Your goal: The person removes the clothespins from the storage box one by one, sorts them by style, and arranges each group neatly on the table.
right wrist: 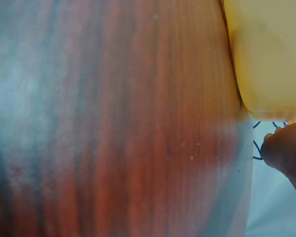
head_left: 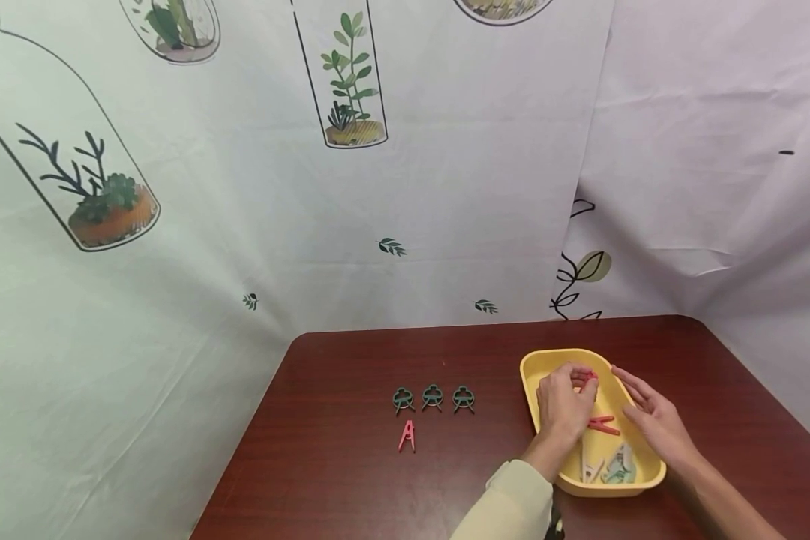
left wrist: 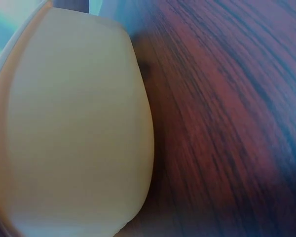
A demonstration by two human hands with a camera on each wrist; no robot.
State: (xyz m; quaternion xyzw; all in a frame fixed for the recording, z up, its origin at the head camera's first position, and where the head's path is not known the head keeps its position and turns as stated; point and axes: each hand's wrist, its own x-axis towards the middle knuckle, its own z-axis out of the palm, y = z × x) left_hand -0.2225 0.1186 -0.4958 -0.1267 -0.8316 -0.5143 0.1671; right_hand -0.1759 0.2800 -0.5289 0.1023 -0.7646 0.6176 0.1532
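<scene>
The yellow tray [head_left: 601, 491] sits in the lower right of the head view, its rounded rim well inside the far edge of the table [head_left: 324, 465], with a strip of wood between it and the table's right edge and a broader stretch to its left. The left hand [head_left: 562, 405] reaches over the tray's left rim, thumb and fingertips pinching a pink clip [head_left: 592, 374] near the tray's far end; the right hand [head_left: 658, 424] lies along the right rim, fingers loosely extended, thumb apart from them (I cannot tell whether it touches the rim). In the tray, a red clip [head_left: 604, 426] lies mid-floor, and a white clip [head_left: 590, 471] and pale green clips [head_left: 621, 465] lie toward the near end. Left of the tray, well apart from it, three dark green clips [head_left: 433, 397] form a row, each a rounded frame with two splayed legs; a lone pink peg [head_left: 408, 436], A-shaped, lies just below the leftmost. The tray's wall looks smooth and plastic-like; the table is reddish-brown with streaky dark grain, strongest in the wrist views. Behind hangs a creased pale cloth [head_left: 445, 187] printed with plants in jars.
</scene>
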